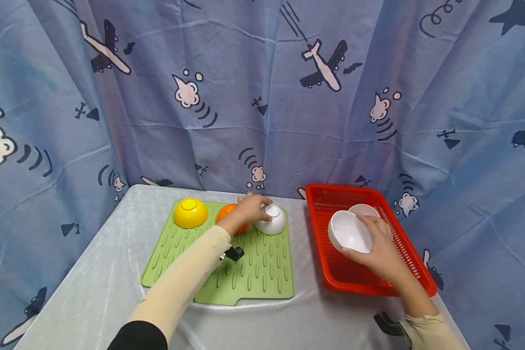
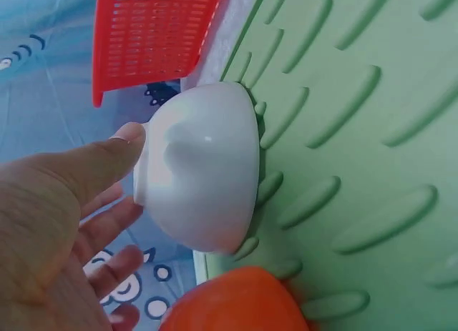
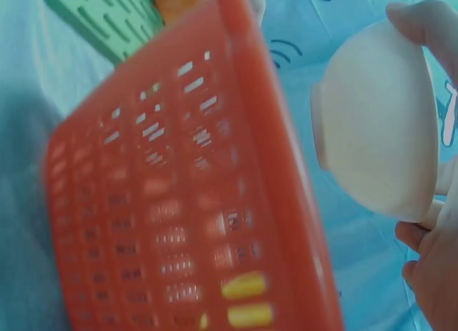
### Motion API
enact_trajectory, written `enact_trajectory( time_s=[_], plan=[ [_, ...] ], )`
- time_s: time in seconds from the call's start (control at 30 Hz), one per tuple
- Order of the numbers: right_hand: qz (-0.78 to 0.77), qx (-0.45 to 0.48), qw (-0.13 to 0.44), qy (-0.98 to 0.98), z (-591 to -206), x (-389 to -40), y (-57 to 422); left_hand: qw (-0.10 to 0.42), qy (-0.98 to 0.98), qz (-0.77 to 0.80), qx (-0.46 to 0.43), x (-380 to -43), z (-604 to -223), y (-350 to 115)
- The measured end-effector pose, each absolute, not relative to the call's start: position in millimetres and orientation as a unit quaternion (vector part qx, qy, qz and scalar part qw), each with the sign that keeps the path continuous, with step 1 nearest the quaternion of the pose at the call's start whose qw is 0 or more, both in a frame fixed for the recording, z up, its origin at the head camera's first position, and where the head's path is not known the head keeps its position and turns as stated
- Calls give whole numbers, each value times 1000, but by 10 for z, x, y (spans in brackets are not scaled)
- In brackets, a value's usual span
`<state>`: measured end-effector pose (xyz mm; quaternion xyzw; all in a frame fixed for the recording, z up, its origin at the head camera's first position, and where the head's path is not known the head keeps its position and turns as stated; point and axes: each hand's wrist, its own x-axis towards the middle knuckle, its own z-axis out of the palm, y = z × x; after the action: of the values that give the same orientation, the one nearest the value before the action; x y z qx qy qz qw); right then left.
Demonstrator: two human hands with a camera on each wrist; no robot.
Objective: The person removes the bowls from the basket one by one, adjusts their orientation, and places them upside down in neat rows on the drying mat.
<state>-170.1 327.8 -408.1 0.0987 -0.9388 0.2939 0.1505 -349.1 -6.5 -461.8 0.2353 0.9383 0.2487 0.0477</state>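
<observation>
A white bowl (image 1: 350,233) is in the right hand (image 1: 380,245), above the basket, tipped so that its hollow faces the head camera. That hand grips it by the rim, thumb on the near edge and fingers on the other side. A second white bowl (image 1: 274,226) stands upside down at the far right corner of the mat. The left hand (image 1: 250,210) is at its foot, thumb and fingers spread to either side — whether they pinch it, I cannot tell.

Just left of that bowl is an orange bowl (image 1: 224,212), partly hidden by the left wrist, and farther left a yellow bowl (image 1: 190,216); both are upside down on the green ribbed mat (image 1: 262,267). The red slotted basket (image 1: 363,288) stands to the right, apart from the mat. In it lies another white bowl (image 1: 363,210), partly covered by the one held; something yellow (image 3: 249,316) shows through the slots in the right wrist view. Mat and basket rest on a pale cloth-covered table (image 1: 87,291) — behind it hangs a blue curtain (image 1: 227,97) printed with planes.
</observation>
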Motion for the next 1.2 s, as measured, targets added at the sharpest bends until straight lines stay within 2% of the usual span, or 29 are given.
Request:
enact_trajectory(
  time_s=[0.4, 0.73, 0.97, 1.2],
  plan=[
    [284, 117, 161, -938, -4157, -1737, 3008, 21, 920, 285, 267, -3220, -4314, -341],
    [289, 126, 141, -939, -4137, -1711, 2724, -22, 910, 292, 292, -2743, -4154, -583],
    [295, 165, 169, -926, -4201, -1666, 2535, -11, 907, 312, 284, -2375, -4208, -748],
    [295, 199, 190, -915, -4216, -1679, 2284, -13, 892, 359, 276, -2176, -4251, -818]
  ],
)
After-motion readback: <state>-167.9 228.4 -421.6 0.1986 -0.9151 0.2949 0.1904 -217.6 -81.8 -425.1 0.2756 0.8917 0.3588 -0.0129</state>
